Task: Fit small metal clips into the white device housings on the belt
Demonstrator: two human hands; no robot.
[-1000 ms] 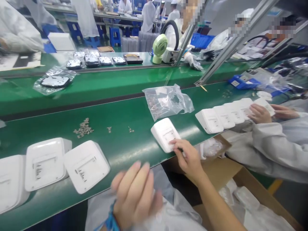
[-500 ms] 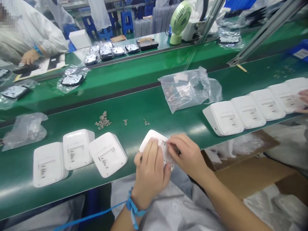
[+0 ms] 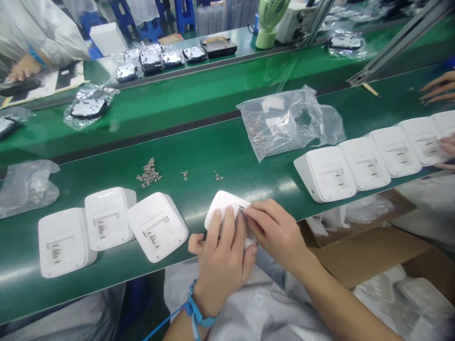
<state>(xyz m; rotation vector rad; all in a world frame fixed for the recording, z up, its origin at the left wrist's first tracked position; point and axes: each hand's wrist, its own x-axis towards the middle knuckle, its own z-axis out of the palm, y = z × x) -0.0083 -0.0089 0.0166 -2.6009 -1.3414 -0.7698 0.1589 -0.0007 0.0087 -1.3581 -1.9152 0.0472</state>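
At the near edge of the green bench [image 3: 192, 149], a white, rounded-square plastic housing [image 3: 221, 201] lies beneath the left hand [image 3: 224, 253], spread across it. The right hand [image 3: 279, 234] has fingertips together against its face; any part between them is indiscernible.

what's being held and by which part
The left hand holds down a white housing by its face; whether the right hand pinches anything cannot be told.

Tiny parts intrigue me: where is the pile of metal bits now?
In the head view, the pile lies left of centre on the green bench, just beyond the nearest white case left of the left hand.
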